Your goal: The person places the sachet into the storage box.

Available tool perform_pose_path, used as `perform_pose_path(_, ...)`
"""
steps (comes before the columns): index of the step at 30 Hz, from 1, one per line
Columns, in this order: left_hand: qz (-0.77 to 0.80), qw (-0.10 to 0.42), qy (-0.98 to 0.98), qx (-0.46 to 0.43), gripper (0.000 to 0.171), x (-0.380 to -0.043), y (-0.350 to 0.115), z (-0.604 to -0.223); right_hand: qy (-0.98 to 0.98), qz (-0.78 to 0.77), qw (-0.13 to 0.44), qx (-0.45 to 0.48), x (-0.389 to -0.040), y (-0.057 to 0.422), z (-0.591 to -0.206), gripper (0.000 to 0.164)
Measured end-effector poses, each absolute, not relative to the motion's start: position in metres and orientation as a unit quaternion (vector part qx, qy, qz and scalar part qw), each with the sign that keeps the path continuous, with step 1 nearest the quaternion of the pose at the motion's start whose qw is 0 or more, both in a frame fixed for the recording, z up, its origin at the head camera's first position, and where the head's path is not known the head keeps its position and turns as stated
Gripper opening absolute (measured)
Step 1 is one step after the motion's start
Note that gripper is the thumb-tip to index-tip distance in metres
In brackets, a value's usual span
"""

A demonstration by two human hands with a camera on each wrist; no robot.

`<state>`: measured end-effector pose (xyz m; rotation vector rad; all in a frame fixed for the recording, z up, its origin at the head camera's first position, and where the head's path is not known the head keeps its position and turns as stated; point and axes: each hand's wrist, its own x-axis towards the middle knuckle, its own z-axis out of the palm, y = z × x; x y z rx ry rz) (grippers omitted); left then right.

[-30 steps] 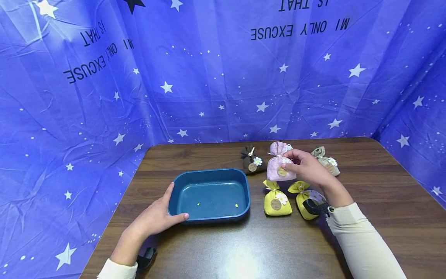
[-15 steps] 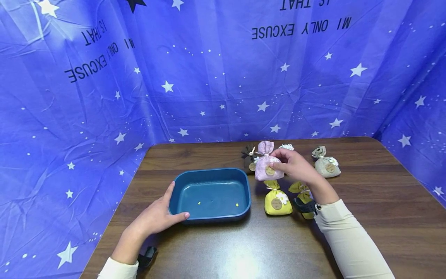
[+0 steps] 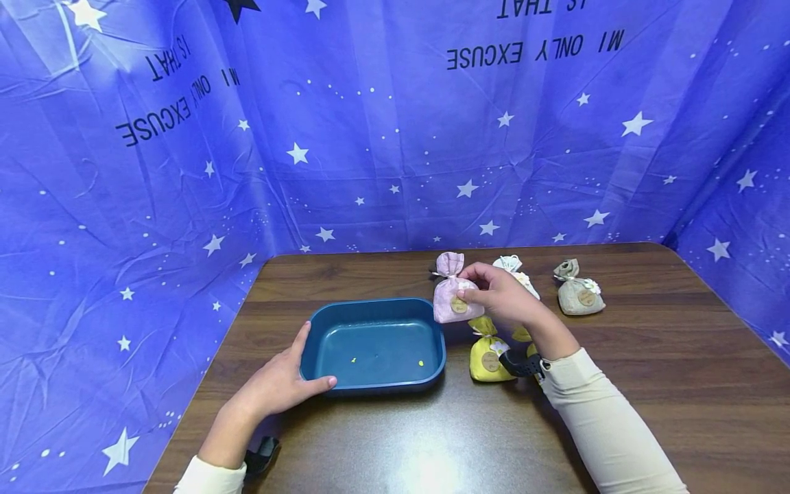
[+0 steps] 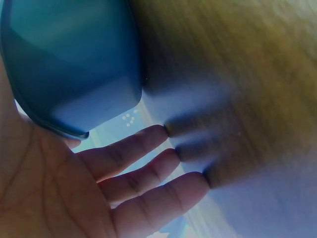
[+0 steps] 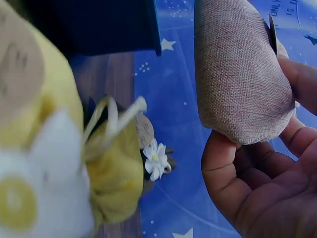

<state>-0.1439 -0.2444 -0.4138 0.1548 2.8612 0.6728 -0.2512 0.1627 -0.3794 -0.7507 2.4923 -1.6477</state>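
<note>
My right hand point(image 3: 474, 288) pinches a pink cloth sachet point(image 3: 452, 299) and holds it in the air just beyond the right far corner of a dark blue tray point(image 3: 432, 322). In the right wrist view the pink sachet point(image 5: 237, 74) sits between thumb and fingers point(image 5: 223, 163). My left hand point(image 3: 289, 376) rests against the tray's left front corner, thumb on the front rim. Its fingers point(image 4: 143, 148) lie straight on the table beside the tray point(image 4: 69, 64). Two small yellow specks lie inside the tray.
A yellow sachet point(image 3: 487, 353) stands right of the tray, a second one mostly hidden under my right wrist. Farther back stand a white sachet point(image 3: 515, 269) and a beige one point(image 3: 578, 293). A dark sachet with a daisy point(image 5: 156, 158) is behind the pink one. Blue starred cloth surrounds the table.
My right hand has carried the pink sachet to the left, toward the tray, uncovering the white sachet and covering the dark one. The left hand and tray have stayed put.
</note>
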Motion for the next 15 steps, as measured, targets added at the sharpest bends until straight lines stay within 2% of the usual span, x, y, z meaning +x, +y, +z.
perform_pose_path(15,0.225,0.097,0.968,0.058,0.121,-0.143,-0.244,-0.414,0.803,-0.536,0.053,-0.256,-0.249,0.129,-0.382,0.017)
